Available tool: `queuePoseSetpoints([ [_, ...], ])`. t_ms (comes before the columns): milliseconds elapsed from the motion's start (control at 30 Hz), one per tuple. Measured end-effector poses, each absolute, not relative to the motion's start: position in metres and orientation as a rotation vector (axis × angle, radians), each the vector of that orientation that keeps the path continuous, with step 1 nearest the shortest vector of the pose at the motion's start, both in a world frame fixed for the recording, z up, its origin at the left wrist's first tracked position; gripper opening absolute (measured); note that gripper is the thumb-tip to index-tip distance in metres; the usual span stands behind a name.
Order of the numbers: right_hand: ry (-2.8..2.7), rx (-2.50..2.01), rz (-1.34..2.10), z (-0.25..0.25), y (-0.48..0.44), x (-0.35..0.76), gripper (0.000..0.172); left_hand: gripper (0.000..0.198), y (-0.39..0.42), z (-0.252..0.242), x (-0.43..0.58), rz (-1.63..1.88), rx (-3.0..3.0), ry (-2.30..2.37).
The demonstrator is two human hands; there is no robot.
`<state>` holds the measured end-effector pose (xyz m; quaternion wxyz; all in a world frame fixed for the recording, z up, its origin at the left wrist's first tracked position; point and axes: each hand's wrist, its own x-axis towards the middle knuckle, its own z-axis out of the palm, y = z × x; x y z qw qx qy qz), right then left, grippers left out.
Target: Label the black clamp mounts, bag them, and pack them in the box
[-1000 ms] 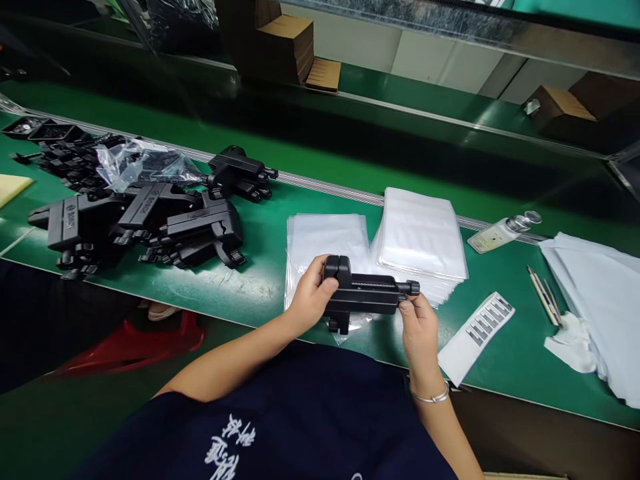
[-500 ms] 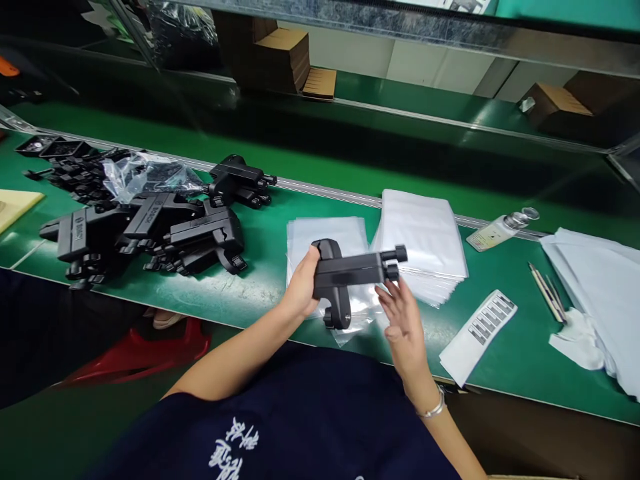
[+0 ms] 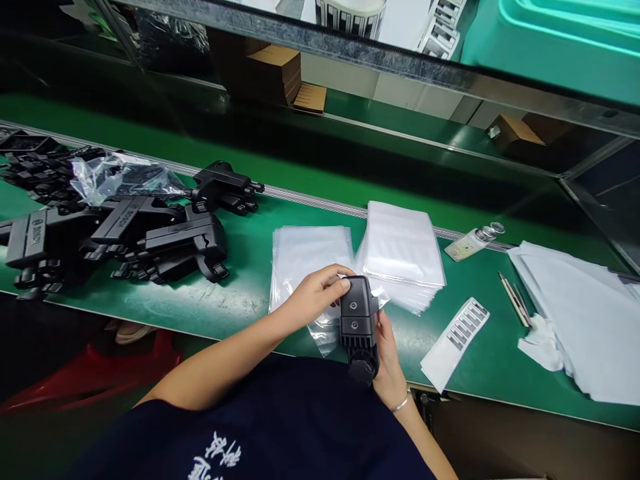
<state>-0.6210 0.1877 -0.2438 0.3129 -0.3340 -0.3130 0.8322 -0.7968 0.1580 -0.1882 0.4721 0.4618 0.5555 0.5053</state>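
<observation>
A black T-shaped plastic device (image 3: 358, 321) is held close to my body, turned so an end with two small round marks and a ribbed lower part faces up. My left hand (image 3: 324, 291) grips its far end, thumb on top and fingers bent over the edge. My right hand (image 3: 389, 363) is closed around its right side, with most fingers hidden behind it. Clear plastic bags (image 3: 309, 250) lie flat just beyond my left hand. A thicker stack of whitish plastic bags (image 3: 404, 243) is beyond the device.
Several similar black devices (image 3: 170, 243) are heaped at left, with a crumpled clear bag (image 3: 107, 175) on the pile. To the right are a label sheet (image 3: 455, 343), pen-like tools (image 3: 513, 298), a small bottle (image 3: 470, 242) and white sheets (image 3: 580, 313). A metal shelf edge (image 3: 320, 47) runs overhead.
The device has been turned from lying sideways to end-up and lowered toward my body. My right hand, fingers apart before, has closed on it. My left hand has shifted to its far end.
</observation>
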Motion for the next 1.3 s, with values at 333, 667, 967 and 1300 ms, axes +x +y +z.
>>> queuePoseSetpoints([
  [333, -0.87, -0.785, 1.879, -0.262, 0.198, -0.596, 0.046, 0.086, 0.129, -0.183, -0.815, 1.017, 1.45, 1.218],
  [667, -1.334, -0.78, 1.778, -0.227, 0.212, -0.586, 0.051, 0.079, 0.123, -0.208, -0.815, 1.314, 0.625, 0.848],
  [967, -1.318, -0.961, 1.752, -0.225, 0.208, -0.603, 0.039, 0.037, 0.122, -0.24, -0.811, 1.222, 0.03, 0.741],
  [1300, -2.003, -0.932, 1.272, -0.182, 0.175, -0.62, 0.04, 0.052, 0.145, -0.245, -0.809, 1.089, 0.122, 0.86],
])
